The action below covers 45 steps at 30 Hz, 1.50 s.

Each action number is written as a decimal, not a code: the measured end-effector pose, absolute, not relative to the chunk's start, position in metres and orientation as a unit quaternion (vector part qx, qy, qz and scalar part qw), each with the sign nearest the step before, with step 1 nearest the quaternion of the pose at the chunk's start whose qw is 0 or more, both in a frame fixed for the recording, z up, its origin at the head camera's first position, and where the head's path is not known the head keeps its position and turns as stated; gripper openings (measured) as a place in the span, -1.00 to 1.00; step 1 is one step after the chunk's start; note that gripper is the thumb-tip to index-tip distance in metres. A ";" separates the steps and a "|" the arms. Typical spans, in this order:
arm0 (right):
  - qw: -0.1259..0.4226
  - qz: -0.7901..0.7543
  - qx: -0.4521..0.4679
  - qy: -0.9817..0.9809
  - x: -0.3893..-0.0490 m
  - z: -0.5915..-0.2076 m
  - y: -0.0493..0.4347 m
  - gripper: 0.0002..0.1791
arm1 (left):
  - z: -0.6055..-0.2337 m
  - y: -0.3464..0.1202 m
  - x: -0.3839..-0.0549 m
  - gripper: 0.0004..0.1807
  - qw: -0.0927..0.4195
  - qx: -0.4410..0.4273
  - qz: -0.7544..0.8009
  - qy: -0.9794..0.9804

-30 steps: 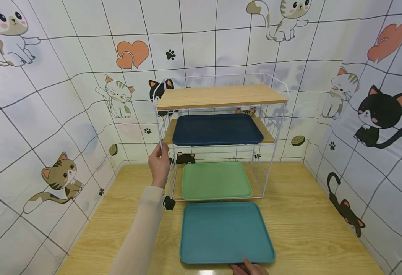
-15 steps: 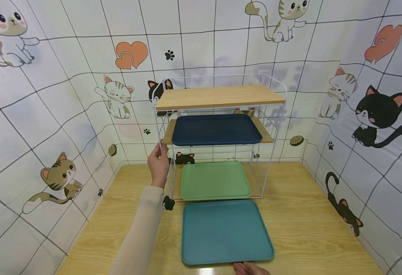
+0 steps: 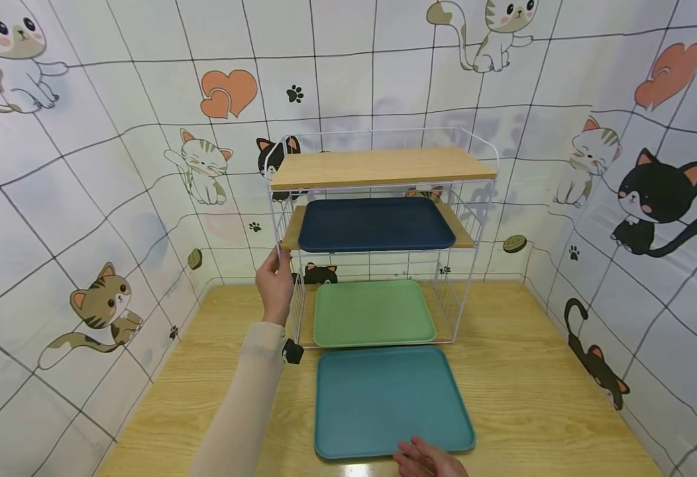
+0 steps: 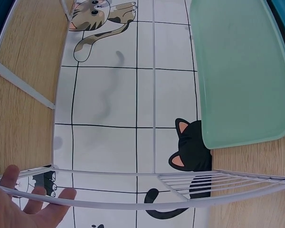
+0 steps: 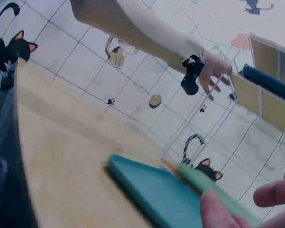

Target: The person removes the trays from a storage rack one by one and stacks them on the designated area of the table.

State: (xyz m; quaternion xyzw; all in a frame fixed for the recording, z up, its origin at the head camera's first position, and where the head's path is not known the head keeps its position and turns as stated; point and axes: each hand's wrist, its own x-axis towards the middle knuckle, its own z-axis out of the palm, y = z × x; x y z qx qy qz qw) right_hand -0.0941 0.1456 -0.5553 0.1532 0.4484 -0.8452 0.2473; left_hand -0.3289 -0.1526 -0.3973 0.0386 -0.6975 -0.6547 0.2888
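A white wire rack with three wooden shelves stands against the back wall. My left hand grips its left front post at the middle shelf; the fingers curl about the white wire in the left wrist view. A navy tray lies on the middle shelf and a green tray on the bottom one. On the table before the rack is a teal tray, its far edge close to the rack's foot. My right hand hovers at its near edge, fingers apart and holding nothing.
The rack's top shelf bears nothing. Wood-grain table extends on both sides of the teal tray. Cat-patterned wall sheets enclose the back and both sides. A black wrist device sits at the left cuff.
The teal tray has moved slightly toward the rack, then stayed put. My right hand has let go of its near edge and lifted off. The left hand keeps its grip.
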 end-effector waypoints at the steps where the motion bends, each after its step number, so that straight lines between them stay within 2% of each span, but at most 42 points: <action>1: 0.234 -0.845 0.149 0.457 -0.094 -0.546 0.144 -0.10 | -0.397 -0.153 -0.329 -0.55 0.292 0.039 -0.655 -0.696; 8: 0.161 -0.837 0.076 0.518 -0.110 -0.494 0.140 -0.23 | -0.395 -0.154 -0.330 -0.61 0.301 0.036 -0.653 -0.693; 13: 0.094 -0.832 0.062 0.543 -0.134 -0.450 0.137 -0.40 | -0.396 -0.155 -0.331 -0.61 0.299 0.034 -0.654 -0.694; 16: 0.075 -0.835 0.045 0.543 -0.152 -0.424 0.137 -0.44 | -0.397 -0.155 -0.331 -0.59 0.295 0.029 -0.658 -0.693; 23: 0.087 -0.835 -0.013 0.543 -0.188 -0.374 0.138 -0.39 | -0.398 -0.156 -0.331 -0.58 0.299 0.027 -0.654 -0.694; 29: 0.088 -0.853 -0.027 0.514 -0.210 -0.347 0.133 -0.37 | -0.398 -0.156 -0.332 -0.60 0.300 0.029 -0.653 -0.695; 37: 0.092 -0.869 -0.008 0.485 -0.234 -0.332 0.129 -0.33 | -0.397 -0.157 -0.333 -0.62 0.301 0.031 -0.654 -0.694; 45: 0.097 -0.877 0.019 0.471 -0.260 -0.333 0.128 -0.28 | -0.396 -0.156 -0.333 -0.62 0.303 0.036 -0.647 -0.698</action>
